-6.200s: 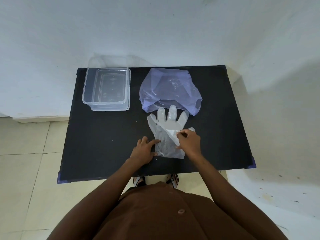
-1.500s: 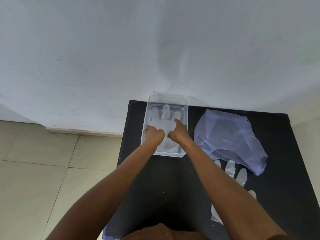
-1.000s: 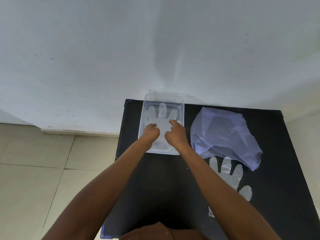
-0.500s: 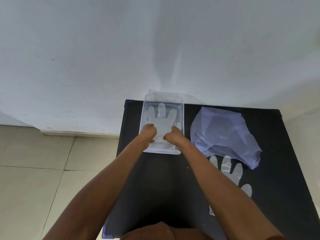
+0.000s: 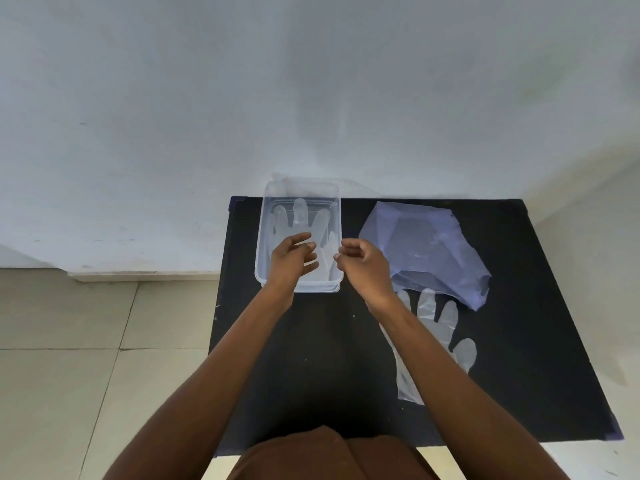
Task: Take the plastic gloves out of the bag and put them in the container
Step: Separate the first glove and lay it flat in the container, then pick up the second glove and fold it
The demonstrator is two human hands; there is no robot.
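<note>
looking down, i read one clear glove (image 5: 300, 221) lying flat in the container (image 5: 265, 237) at the table's (image 5: 311, 341) far left corner. both hands hover empty, fingers loosely curled, gripping nothing: left hand (image 5: 292, 259) over the container, right hand (image 5: 363, 266) just off its right rim. the second glove (image 5: 436, 327) lies on the table to the right of and nearer me than the hands, partly under my right forearm, its fingers tucked beneath the edge of the purple bag (image 5: 426, 244). its long axis runs from near edge toward the bag. i judge the right hand nearer, so it should reach back and rightward.
</note>
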